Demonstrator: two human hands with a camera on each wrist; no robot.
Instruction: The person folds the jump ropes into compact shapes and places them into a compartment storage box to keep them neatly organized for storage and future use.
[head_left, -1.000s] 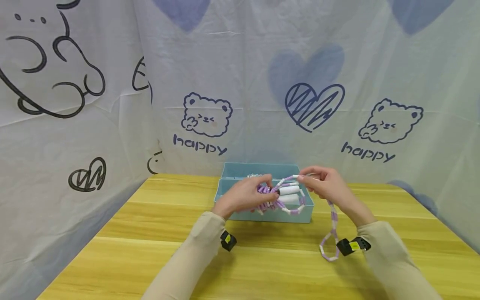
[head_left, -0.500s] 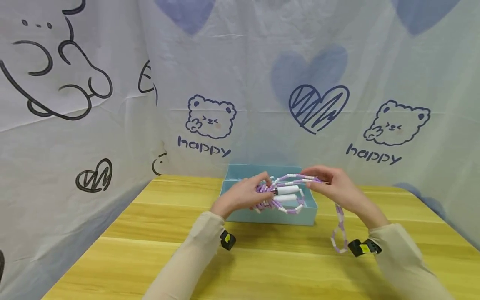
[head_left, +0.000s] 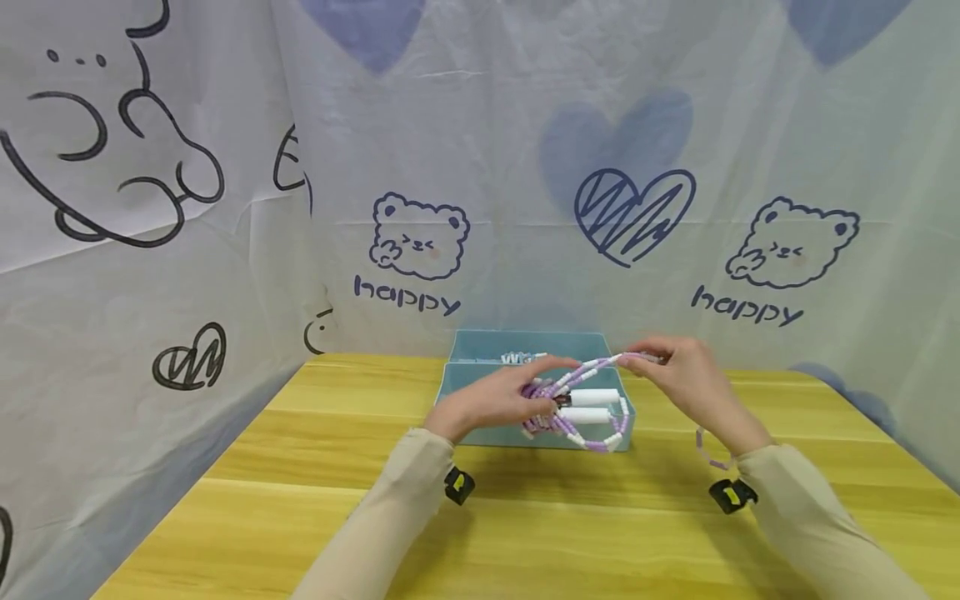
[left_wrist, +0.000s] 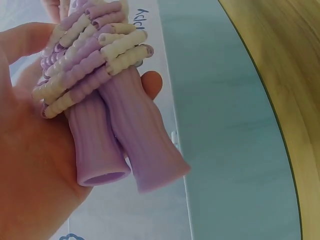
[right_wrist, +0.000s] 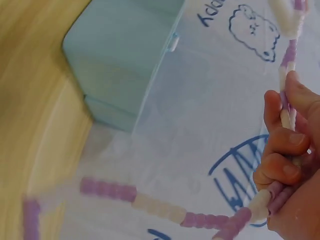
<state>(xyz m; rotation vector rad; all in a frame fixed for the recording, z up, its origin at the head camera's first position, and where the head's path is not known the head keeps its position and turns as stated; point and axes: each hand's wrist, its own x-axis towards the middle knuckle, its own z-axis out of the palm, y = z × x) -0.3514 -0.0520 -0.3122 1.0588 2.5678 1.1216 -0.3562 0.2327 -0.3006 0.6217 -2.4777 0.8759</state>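
Note:
A beaded jump rope in lilac and white (left_wrist: 85,55) is bundled in my left hand (head_left: 495,398). In the left wrist view the hand grips the coiled beads, with two lilac, hollow-ended handles (left_wrist: 140,135) lying side by side below them. Their other ends look white (head_left: 596,397) in the head view. My right hand (head_left: 690,385) pinches a doubled strand of the beads (right_wrist: 285,97) between thumb and fingers, and the strand stretches between both hands. Loose beads (right_wrist: 157,206) hang in a loop from the right hand.
Behind the left hand stands an open light blue box (head_left: 480,434) on the wooden table (head_left: 540,533), its lid raised at the back. A small white-and-blue coiled item (head_left: 520,358) shows in it. A printed cloth (head_left: 510,150) hangs behind.
My right hand has shifted right, drawing the strand along, and the loop hanging below it has risen. The left hand keeps its hold, with the handles now a little lower and farther right.

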